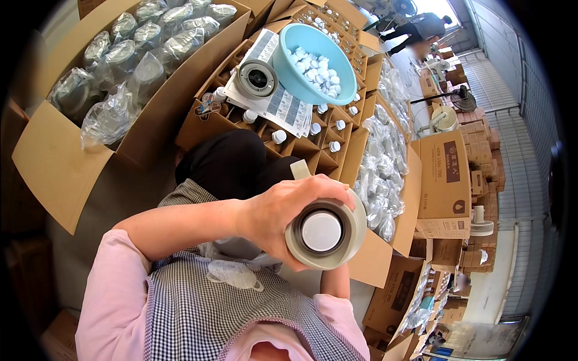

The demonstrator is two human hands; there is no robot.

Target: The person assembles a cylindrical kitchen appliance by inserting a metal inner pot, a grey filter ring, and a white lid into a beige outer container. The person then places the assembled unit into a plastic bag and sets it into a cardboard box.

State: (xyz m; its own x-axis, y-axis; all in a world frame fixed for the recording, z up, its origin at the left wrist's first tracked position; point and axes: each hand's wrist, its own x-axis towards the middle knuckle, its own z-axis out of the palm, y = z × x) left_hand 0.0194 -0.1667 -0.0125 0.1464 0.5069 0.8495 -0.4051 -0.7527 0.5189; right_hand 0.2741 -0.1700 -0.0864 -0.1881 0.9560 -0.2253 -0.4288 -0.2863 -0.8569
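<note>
My left hand (271, 216) is closed around a beige vacuum jug (355, 237), fingers over its upper side and thumb below. The jug's open mouth faces up, showing a round white stopper (321, 231) inside a dark ring. A handle (300, 169) juts out beyond my knuckles. Behind the jug rises my right forearm (336, 281); the jug hides that hand, so its fingers do not show. Beyond my knees, a round beige lid-like part (257, 79) with a black centre lies on printed sheets (289, 111).
A light-blue basin (282, 60) of small white caps (316, 72) rests on a divided carton (195, 123) of white-capped items. An open carton (60, 162) at left holds plastic-wrapped jugs (147, 78). Wrapped pieces (382, 174) fill another at right. Farther off, a person (424, 27) bends over.
</note>
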